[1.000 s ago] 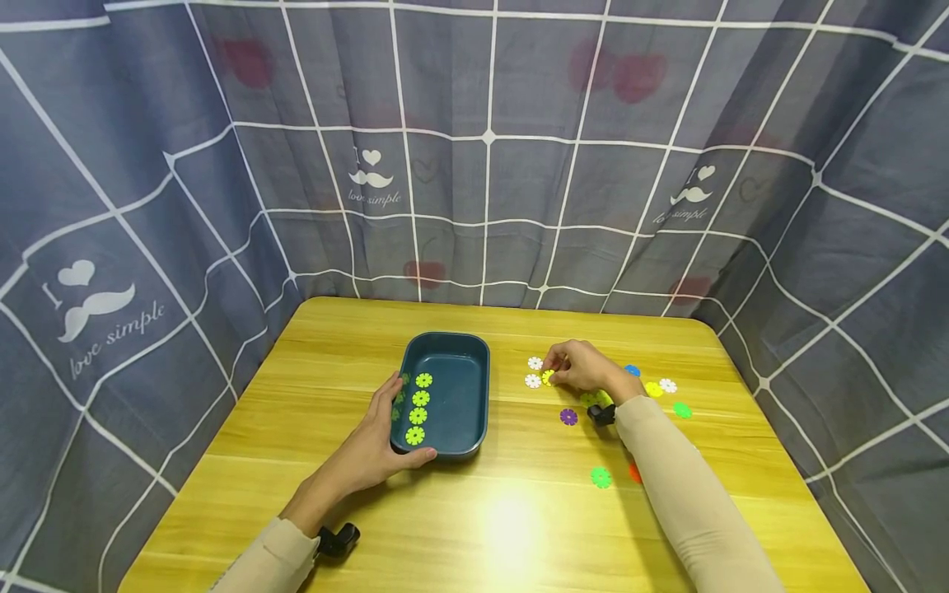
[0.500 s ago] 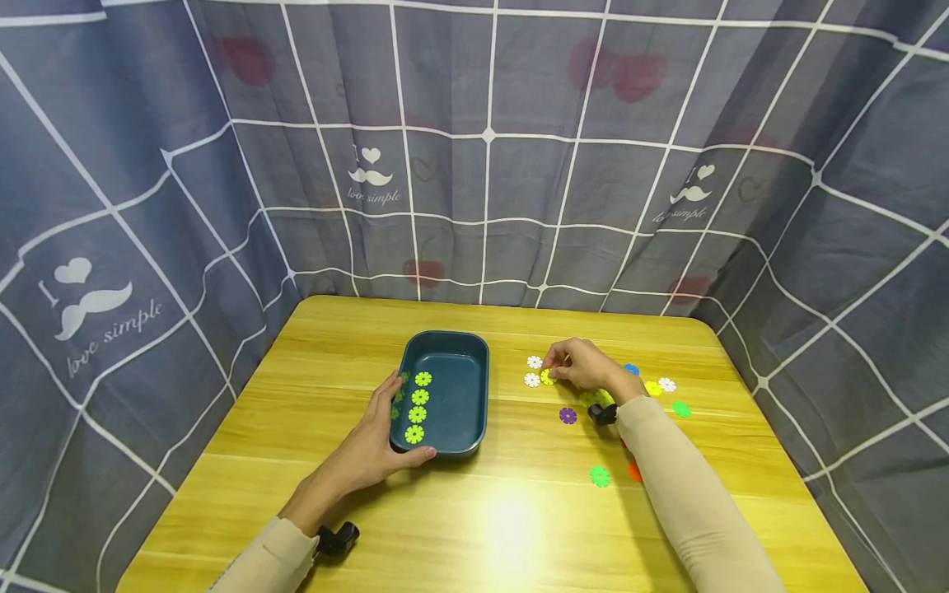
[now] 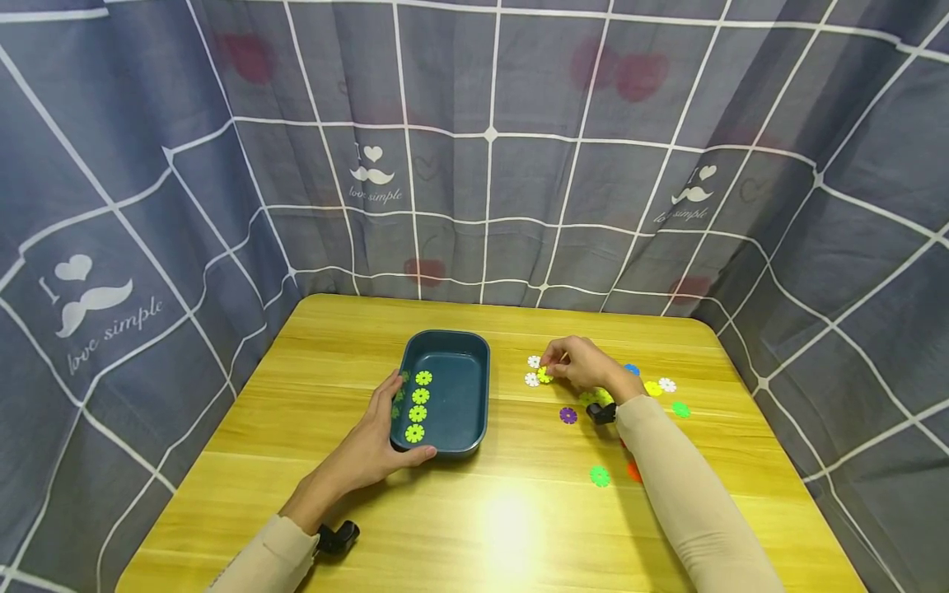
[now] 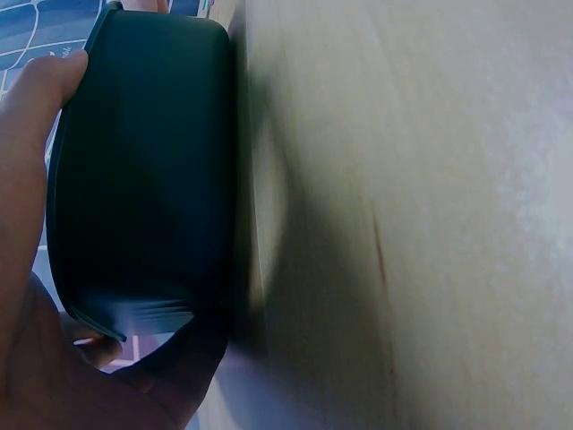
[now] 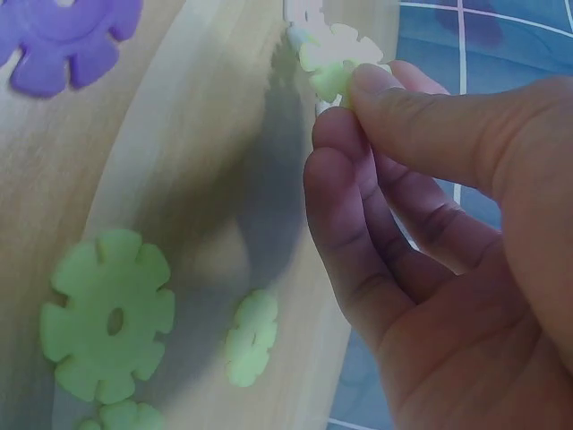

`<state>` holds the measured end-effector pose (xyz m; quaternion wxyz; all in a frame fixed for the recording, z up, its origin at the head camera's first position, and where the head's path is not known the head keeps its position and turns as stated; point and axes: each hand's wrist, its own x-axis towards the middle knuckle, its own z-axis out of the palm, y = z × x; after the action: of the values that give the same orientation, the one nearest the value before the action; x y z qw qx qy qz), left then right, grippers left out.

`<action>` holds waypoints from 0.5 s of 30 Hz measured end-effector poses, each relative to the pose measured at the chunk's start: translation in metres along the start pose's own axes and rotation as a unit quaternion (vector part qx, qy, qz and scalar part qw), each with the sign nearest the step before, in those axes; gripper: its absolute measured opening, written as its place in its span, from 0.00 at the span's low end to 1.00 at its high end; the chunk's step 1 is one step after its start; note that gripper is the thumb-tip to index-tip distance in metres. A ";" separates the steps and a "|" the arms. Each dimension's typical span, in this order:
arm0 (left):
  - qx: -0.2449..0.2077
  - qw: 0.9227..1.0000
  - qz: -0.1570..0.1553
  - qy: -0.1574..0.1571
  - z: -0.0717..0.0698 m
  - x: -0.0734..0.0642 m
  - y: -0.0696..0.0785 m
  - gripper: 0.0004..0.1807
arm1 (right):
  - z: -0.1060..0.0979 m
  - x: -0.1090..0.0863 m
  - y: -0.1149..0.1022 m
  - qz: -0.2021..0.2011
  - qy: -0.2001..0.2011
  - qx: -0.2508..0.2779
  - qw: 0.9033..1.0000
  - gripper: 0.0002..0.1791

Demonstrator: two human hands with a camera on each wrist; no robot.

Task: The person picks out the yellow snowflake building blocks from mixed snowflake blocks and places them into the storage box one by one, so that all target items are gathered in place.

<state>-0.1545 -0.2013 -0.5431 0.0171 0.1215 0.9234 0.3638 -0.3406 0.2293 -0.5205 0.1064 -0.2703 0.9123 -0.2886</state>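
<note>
My right hand (image 3: pixel 580 362) pinches a yellow notched flower-shaped disc (image 3: pixel 544 375) between thumb and fingertips. In the right wrist view that same disc (image 5: pixel 340 61) is tilted at the thumb tip. Close to its left in the head view are two white discs (image 3: pixel 532 380), partly overlapped by the disc in the right wrist view. My left hand (image 3: pixel 371 445) grips the dark teal rectangular tub (image 3: pixel 487 395), fingers along its left side and thumb on the front rim. Seen from the left wrist, the tub's outer wall (image 4: pixel 152 161) stands on the table. Several yellow discs (image 3: pixel 418 414) form a line along its left inside.
Under and around my right wrist lie more discs: purple (image 3: pixel 567 415), green (image 3: pixel 600 476), red (image 3: pixel 634 470), blue (image 3: pixel 632 370), yellow and white. A wooden table (image 3: pixel 445 527) carries everything, and a grey checked curtain (image 3: pixel 460 181) surrounds its back and sides.
The yellow disc in my right hand has shifted slightly up and left with the fingertips, nearer the white discs. My left hand and the tub keep their place.
</note>
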 end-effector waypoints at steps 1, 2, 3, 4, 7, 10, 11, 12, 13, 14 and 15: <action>-0.001 1.000 0.000 0.000 0.000 0.000 0.000 0.78 | 0.000 0.000 0.000 -0.001 0.001 0.000 1.000 0.04; -0.001 1.000 -0.001 0.000 0.000 0.000 0.000 0.78 | 0.000 0.001 -0.001 -0.002 0.002 0.002 1.000 0.04; -0.001 1.000 -0.001 0.000 0.000 0.001 0.001 0.78 | 0.000 0.001 -0.001 -0.002 0.002 0.003 1.000 0.04; -0.001 1.000 -0.001 0.000 0.000 0.001 0.001 0.78 | 0.000 0.001 -0.002 -0.004 0.003 0.004 1.000 0.04; 0.001 1.000 -0.002 0.000 0.000 0.001 0.001 0.78 | 0.000 0.001 -0.004 -0.011 0.005 0.001 1.000 0.05; 0.004 1.000 -0.002 0.000 0.000 0.001 0.001 0.78 | 0.000 0.002 -0.006 -0.018 0.006 -0.004 1.000 0.05; 0.004 1.000 -0.002 0.000 0.000 0.001 0.001 0.78 | 0.000 0.003 -0.008 -0.019 0.006 -0.005 1.000 0.05; 0.004 1.000 -0.002 0.000 0.000 0.001 0.001 0.78 | 0.000 0.004 -0.010 -0.020 0.006 -0.006 1.000 0.05; 0.004 1.000 -0.002 0.000 0.000 0.001 0.002 0.78 | 0.000 0.004 -0.011 -0.021 0.006 -0.004 1.000 0.05; 0.004 1.000 -0.002 0.000 0.000 0.000 0.002 0.78 | 0.000 0.005 -0.013 -0.022 0.006 -0.003 1.000 0.05; 0.004 1.000 -0.002 0.000 0.000 0.000 0.002 0.78 | 0.000 0.005 -0.015 -0.022 0.007 -0.001 1.000 0.05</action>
<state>-0.1544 -0.1997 -0.5419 0.0171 0.1197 0.9252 0.3598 -0.3384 0.2163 -0.5115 0.0934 -0.2889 0.9071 -0.2916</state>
